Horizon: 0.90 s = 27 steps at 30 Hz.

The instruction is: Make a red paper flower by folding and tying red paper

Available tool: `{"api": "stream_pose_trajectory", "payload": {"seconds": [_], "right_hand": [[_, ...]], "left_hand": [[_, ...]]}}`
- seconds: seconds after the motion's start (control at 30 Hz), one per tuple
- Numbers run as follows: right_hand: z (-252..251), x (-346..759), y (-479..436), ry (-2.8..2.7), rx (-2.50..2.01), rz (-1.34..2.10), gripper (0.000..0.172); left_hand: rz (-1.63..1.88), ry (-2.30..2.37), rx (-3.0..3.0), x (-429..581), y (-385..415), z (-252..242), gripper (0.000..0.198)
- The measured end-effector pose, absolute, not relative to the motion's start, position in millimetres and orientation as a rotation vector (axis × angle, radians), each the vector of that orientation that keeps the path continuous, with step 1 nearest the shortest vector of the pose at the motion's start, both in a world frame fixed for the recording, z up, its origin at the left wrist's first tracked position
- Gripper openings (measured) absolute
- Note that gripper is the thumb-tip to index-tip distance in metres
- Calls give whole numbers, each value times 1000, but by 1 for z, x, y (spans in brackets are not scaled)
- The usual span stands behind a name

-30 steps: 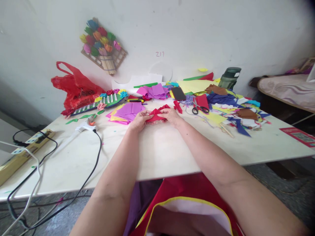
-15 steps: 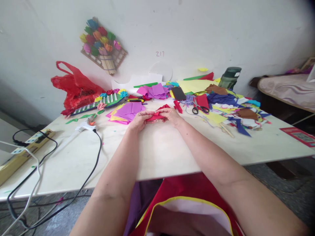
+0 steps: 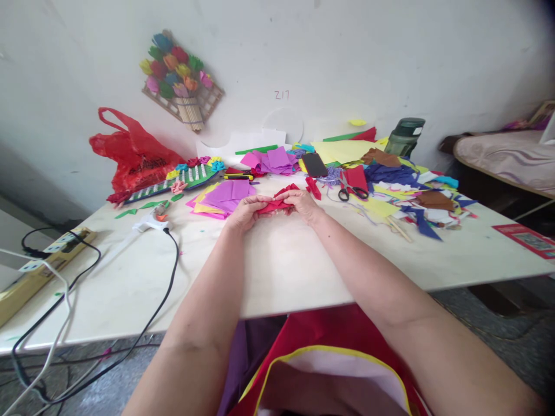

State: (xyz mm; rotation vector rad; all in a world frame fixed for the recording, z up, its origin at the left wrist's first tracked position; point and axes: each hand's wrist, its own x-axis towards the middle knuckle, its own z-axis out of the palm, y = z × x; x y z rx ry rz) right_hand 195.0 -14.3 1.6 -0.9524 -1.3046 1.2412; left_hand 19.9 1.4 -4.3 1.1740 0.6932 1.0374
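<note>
The centre paper point(image 3: 273, 205) is red, the upper-left bag point(image 3: 125, 151) red with black print, the upper-right bottle point(image 3: 402, 143) dark green.

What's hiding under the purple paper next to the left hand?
Edges of yellow paper and pink paper poke out from under the purple paper. Their middles are covered, so I can't tell how many sheets there are or if anything else is underneath.

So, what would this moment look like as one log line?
left hand: gripping red paper | right hand: gripping same | nearby: purple sheet, scissors
</note>
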Motion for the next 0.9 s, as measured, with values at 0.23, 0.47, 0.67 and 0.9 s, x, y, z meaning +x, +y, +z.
{"api": "stream_pose_trajectory", "payload": {"seconds": [0.23,0.47,0.67,0.9], "right_hand": [[1,197,-16,-1339,-890,1233,25],[-3,196,-10,-1327,-1002,1198,31],[-2,198,-9,-1259,-1077,1192,28],[1,195,-12,-1247,-1220,1244,23]], "left_hand": [[1002,672,1227,19,1,-4,18],[1016,769,1261,21,4,-7,28],[1003,791,1368,20,5,-9,32],[1030,795,1387,20,5,-10,31]]}}
